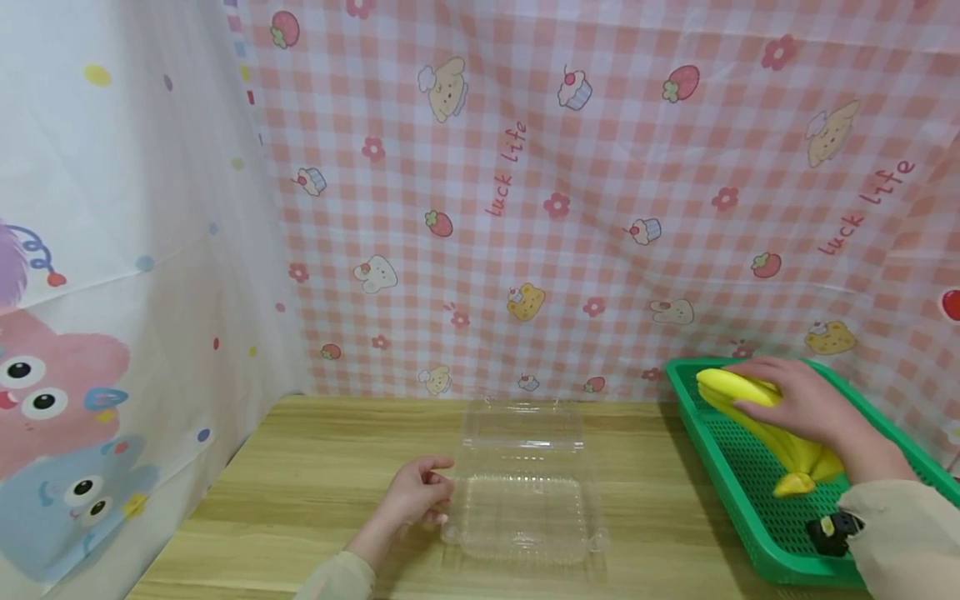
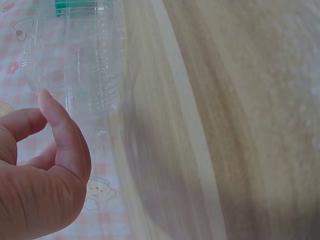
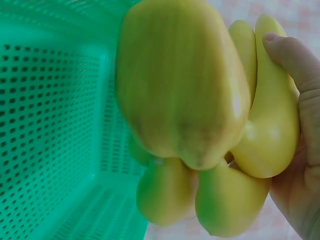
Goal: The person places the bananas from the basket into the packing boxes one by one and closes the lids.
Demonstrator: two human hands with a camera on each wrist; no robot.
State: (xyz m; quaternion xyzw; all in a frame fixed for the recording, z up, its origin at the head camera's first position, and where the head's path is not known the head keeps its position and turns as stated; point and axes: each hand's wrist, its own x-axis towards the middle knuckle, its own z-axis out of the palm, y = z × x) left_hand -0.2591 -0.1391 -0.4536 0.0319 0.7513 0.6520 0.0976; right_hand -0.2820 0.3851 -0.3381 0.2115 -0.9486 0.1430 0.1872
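Observation:
My right hand [image 1: 798, 400] grips a bunch of yellow bananas [image 1: 787, 446] from above, over the green basket [image 1: 723, 483]. In the right wrist view the thumb [image 3: 287, 52] lies along one banana, and the thick stem end [image 3: 182, 85] fills the middle; some tips are greenish. On the wooden table stands a clear plastic box [image 1: 525, 521], its hinged lid [image 1: 522, 425] tipped back toward the wall. Beside the box's left edge is my left hand [image 1: 420, 492], fingers loosely bent. A fingertip of it comes right at the clear plastic edge in the left wrist view.
A pink checked cloth [image 1: 480, 208] hangs behind the table [image 1: 322, 467], and a white printed cloth [image 1: 180, 275] hangs at the left. The basket's raised, perforated walls stand at the right end. A black camera [image 1: 832, 532] sits at my right wrist.

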